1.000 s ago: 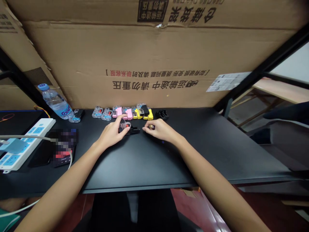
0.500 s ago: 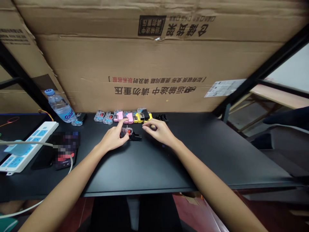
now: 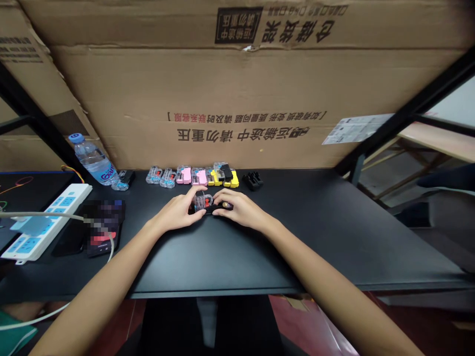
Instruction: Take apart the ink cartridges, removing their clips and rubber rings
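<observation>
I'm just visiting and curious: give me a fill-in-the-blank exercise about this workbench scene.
The left hand and right hand meet at a clear-and-black device, over a table coloured ____. The bottle has a cap coloured ____. The big sheet behind the table is made of ____. Along the row, the pink pieces come between clear ones and ____ ones.

Missing words: black; blue; cardboard; yellow

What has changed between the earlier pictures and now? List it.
The right hand, a small brass-coloured piece at its fingers, has moved left and closed the gap to the clear-and-black device, its fingertips now at the black end. The left hand still holds the device. The row of coloured devices and the bottle stayed put.
</observation>
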`<state>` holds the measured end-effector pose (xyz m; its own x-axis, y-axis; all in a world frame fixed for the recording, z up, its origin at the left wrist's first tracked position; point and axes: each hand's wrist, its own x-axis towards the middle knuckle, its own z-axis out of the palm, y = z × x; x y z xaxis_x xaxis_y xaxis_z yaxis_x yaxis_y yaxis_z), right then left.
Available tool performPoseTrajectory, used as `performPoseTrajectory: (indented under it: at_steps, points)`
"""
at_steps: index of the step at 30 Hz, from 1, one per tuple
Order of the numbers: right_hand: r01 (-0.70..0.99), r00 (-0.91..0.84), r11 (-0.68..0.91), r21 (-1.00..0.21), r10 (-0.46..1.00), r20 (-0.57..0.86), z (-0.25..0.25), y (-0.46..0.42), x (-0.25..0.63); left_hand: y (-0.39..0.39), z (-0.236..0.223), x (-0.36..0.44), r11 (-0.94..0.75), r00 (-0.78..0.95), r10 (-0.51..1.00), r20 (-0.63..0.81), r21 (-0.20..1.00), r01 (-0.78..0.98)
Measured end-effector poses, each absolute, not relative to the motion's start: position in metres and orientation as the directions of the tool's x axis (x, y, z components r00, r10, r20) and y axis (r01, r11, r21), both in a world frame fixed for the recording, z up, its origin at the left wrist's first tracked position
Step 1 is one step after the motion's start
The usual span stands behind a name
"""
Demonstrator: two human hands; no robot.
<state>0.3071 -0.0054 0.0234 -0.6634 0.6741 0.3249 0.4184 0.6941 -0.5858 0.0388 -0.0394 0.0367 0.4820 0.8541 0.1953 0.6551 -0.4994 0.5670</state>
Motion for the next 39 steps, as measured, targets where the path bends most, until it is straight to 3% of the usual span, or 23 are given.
performPoseTrajectory:
  at_steps: [5, 15, 21, 25, 31, 39]
  points:
    - [0.384, -0.703, 0.708, -0.592, 0.640, 0.309, 0.022, -0.008, 0.304, -0.040, 0.039, 0.038, -0.511, 0.503, 0.840, 0.202, 0.604, 0.612]
    - [0.323, -0.747, 0.725, -0.608, 0.590, 0.307, 0.023, -0.009, 0.302, -0.039, 0.041, 0.043, -0.542, 0.506, 0.829, 0.238, 0.567, 0.621]
    - [0.354, -0.695, 0.696, -0.624, 0.642, 0.323, 0.033, -0.014, 0.303, -0.039, 0.041, 0.039, -0.554, 0.536, 0.810, 0.240, 0.611, 0.565]
    - [0.398, -0.641, 0.644, -0.654, 0.705, 0.304, 0.038, -0.017, 0.305, -0.040, 0.044, 0.037, -0.611, 0.586, 0.766, 0.264, 0.580, 0.538]
    - [0.433, -0.713, 0.718, -0.546, 0.643, 0.280, 0.041, -0.017, 0.304, -0.043, 0.046, 0.040, -0.715, 0.646, 0.684, 0.339, 0.488, 0.500]
    - [0.557, -0.700, 0.742, -0.373, 0.661, 0.271, 0.042, -0.024, 0.301, -0.042, 0.043, 0.043, -0.725, 0.633, 0.679, 0.372, 0.473, 0.500]
